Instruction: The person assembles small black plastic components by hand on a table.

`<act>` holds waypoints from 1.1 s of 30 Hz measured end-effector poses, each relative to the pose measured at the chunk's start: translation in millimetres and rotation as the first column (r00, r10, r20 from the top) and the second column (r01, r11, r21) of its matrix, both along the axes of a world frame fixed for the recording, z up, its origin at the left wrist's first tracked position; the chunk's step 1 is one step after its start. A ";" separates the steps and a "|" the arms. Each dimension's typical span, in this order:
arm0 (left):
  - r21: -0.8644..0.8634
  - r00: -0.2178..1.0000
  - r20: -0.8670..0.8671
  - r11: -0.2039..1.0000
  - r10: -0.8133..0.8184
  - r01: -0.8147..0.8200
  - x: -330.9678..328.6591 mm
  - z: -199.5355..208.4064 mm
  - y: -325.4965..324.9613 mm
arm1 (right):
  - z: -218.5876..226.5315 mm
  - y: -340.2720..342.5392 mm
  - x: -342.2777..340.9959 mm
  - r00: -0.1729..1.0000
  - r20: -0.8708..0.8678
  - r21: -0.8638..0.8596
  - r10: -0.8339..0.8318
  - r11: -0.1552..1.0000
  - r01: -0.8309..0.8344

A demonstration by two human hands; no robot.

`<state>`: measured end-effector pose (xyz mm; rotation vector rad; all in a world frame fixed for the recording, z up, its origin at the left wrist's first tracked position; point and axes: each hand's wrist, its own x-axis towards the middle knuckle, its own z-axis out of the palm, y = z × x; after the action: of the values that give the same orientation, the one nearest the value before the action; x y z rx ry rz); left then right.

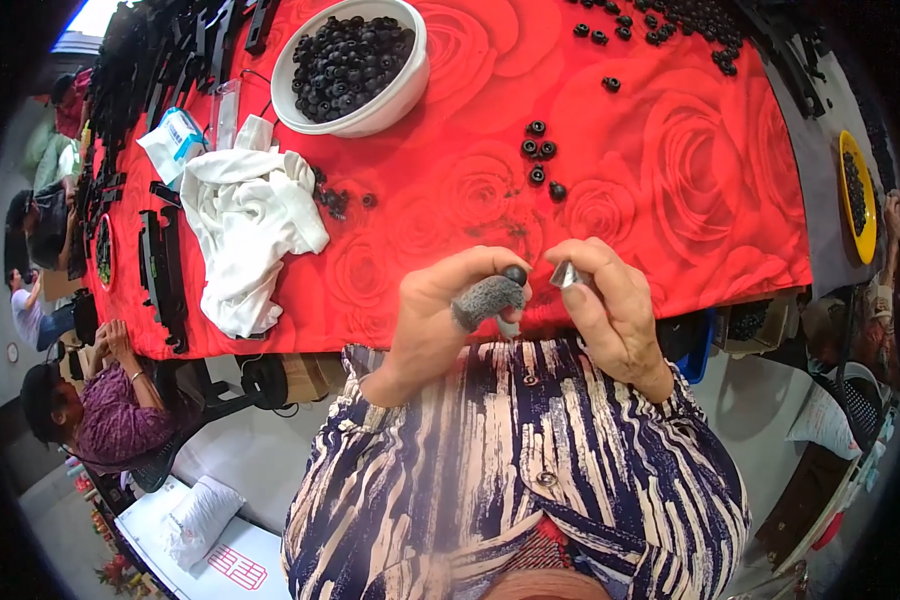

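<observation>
Near the table's front edge, my left hand (422, 312) is closed on a small round black part (515, 274), pinched between thumb and fingers. One finger of that hand wears a grey fabric wrap (484, 302). A short metal blade (565, 274) sits between the thumb and forefinger of my right hand (615, 318), a little right of the part and apart from it. Beyond my hands, several similar black parts (538, 149) lie in a small cluster on the red rose-patterned tablecloth (420, 235).
A white bowl (422, 80) full of black parts stands at the far left. Closer in lie a crumpled white cloth (245, 225) and long black strips (160, 280). More loose parts (660, 25) are spread at the far right. A person in purple (120, 420) sits at the left.
</observation>
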<state>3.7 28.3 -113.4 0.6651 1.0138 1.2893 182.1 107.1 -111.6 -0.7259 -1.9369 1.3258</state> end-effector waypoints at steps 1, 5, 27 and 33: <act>0.005 1.000 0.007 1.000 -0.005 0.005 0.7 -0.4 -0.8 | 1.7 -0.2 -0.2 1.000 0.012 0.030 0.011 0.999 -0.011; -0.017 0.996 -0.075 0.998 -0.055 0.054 2.2 2.5 -0.4 | -1.1 -1.4 -2.8 0.999 0.031 0.076 -0.031 0.997 0.028; 0.015 0.994 -0.082 0.997 -0.072 0.073 4.8 -5.1 -3.0 | -5.5 -3.1 -5.5 0.998 0.055 0.111 -0.041 0.993 0.034; -0.013 0.997 -0.049 0.998 -0.065 0.064 5.9 -6.8 -4.3 | -9.1 -4.1 -4.5 0.999 0.027 0.080 -0.042 0.996 0.040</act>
<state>9.6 24.1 -120.2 0.7184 1.0308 1.2154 177.6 103.1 -120.7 -0.7451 -1.9754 1.2127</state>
